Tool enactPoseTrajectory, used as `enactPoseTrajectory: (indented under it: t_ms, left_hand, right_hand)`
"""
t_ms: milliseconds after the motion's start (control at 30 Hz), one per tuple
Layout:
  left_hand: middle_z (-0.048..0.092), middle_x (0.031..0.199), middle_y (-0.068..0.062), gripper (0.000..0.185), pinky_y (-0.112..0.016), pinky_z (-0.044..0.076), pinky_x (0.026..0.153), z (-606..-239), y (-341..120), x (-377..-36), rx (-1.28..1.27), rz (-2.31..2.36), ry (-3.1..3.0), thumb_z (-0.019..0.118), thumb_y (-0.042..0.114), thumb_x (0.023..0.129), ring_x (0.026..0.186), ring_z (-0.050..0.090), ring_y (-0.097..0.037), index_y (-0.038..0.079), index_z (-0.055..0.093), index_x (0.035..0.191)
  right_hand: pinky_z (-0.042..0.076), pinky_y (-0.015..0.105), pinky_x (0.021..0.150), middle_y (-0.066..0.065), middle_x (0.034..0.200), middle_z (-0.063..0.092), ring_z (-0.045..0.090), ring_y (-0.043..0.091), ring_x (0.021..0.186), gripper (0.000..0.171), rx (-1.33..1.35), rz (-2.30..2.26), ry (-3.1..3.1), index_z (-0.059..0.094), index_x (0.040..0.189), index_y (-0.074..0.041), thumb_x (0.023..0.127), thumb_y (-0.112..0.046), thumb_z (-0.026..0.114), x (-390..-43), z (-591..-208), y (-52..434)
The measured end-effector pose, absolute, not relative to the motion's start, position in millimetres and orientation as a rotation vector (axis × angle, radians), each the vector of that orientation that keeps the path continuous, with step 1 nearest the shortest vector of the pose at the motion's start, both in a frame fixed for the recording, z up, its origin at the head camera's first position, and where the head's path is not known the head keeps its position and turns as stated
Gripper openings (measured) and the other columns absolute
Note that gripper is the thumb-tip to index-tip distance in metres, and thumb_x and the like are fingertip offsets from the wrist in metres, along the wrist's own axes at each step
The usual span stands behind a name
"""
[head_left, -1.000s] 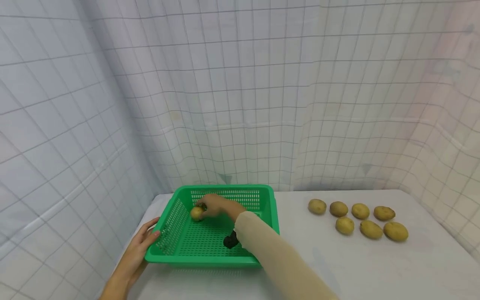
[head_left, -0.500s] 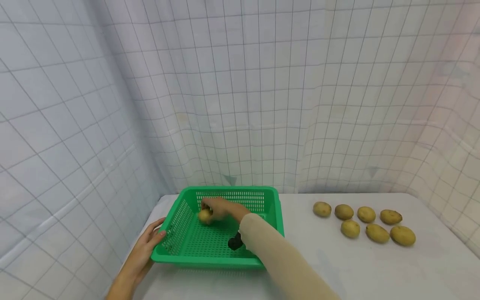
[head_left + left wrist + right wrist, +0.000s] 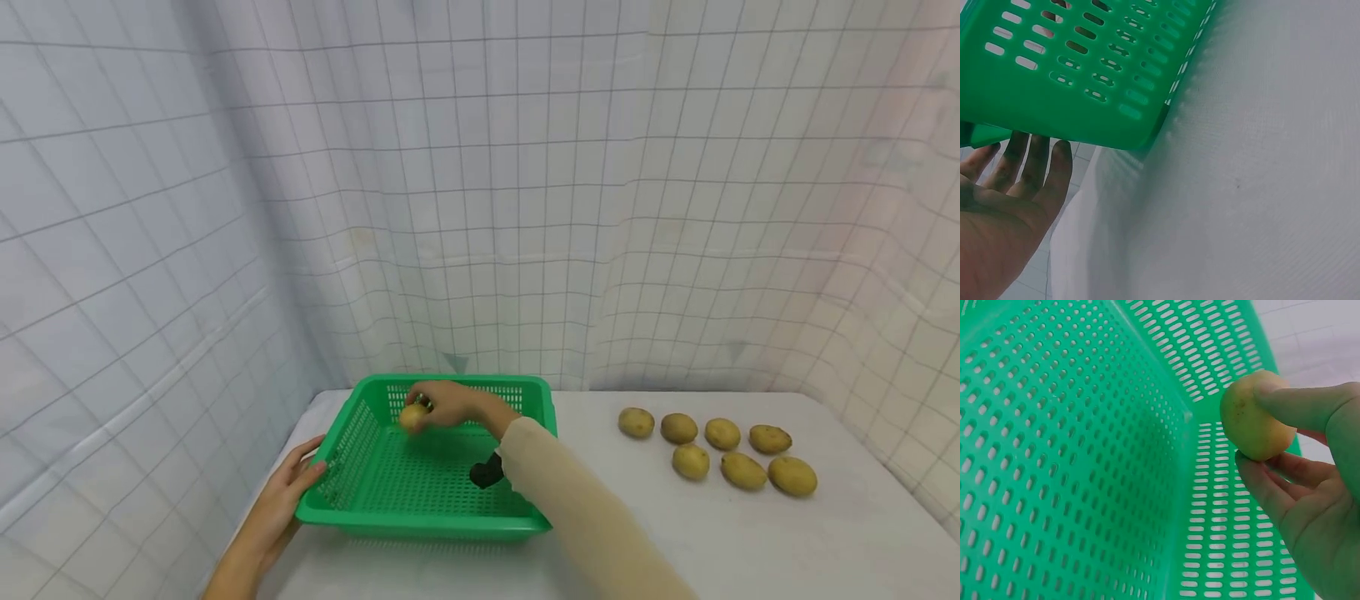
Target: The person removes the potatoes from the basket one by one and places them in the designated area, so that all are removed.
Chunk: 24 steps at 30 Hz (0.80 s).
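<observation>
1. The right hand (image 3: 450, 406) pinches a small round yellow-brown potato (image 3: 413, 417) between thumb and fingers, above the far-left corner of the green perforated plastic basket (image 3: 352, 446); it appears not yet set down
2. The left hand (image 3: 288, 493), fingers straight, rests against the basket's left wall at about 9 o'clock, apparently steadying it
3. Judging by this, the step in hand is placing the potato; the next move likely calls for lowering it to the basket floor and loosening the pinch
4. Count: one basket; one potato in hand; seven loose potatoes (image 3: 722, 433) on the white table (image 3: 750, 542) at 3 o'clock of the basket, four in the far row, three nearer
</observation>
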<state>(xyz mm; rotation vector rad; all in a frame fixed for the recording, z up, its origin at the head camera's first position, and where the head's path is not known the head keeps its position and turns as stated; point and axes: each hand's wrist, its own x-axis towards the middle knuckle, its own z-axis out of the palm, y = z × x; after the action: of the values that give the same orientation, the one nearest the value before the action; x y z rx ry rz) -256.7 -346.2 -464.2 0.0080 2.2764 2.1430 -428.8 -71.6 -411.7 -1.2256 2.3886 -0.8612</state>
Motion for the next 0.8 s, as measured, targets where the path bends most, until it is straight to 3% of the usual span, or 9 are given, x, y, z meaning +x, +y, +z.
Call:
enactPoseTrajectory:
  t_ms: [300, 500, 800]
  left_hand:
    - [0.033, 0.155, -0.019, 0.064, -0.032, 0.055, 0.089, -463, -346, -257, 0.031, 2.165, 2.258, 0.05, 0.029, 0.112, 0.114, 0.061, -0.018, 0.006, 0.018, 0.162]
    - [0.031, 0.157, -0.021, 0.063, -0.031, 0.054, 0.089, -463, -347, -257, 0.028, 2.16, 2.284, 0.05, 0.029, 0.112, 0.114, 0.06, -0.016, 0.006, 0.02, 0.162]
    - [0.031, 0.157, -0.023, 0.062, -0.031, 0.054, 0.09, -463, -343, -256, 0.021, 2.187, 2.257, 0.05, 0.028, 0.112, 0.116, 0.059, -0.018, 0.006, 0.019, 0.162]
  right_hand:
    - [0.052, 0.027, 0.091, 0.006, 0.132, 0.061, 0.061, 0.018, 0.117, 0.047, -1.255, -0.912, 2.351, 0.059, 0.14, -0.008, 0.098, -0.019, 0.076, -426, -400, -47]
    - [0.052, 0.025, 0.091, 0.011, 0.134, 0.063, 0.065, 0.022, 0.115, 0.051, -1.373, -0.92, 2.36, 0.058, 0.143, 0.002, 0.097, -0.014, 0.075, -419, -385, -31]
    - [0.052, 0.025, 0.092, 0.01, 0.132, 0.064, 0.065, 0.023, 0.114, 0.049, -1.412, -0.927, 2.375, 0.059, 0.141, 0.003, 0.097, -0.013, 0.075, -412, -377, -17]
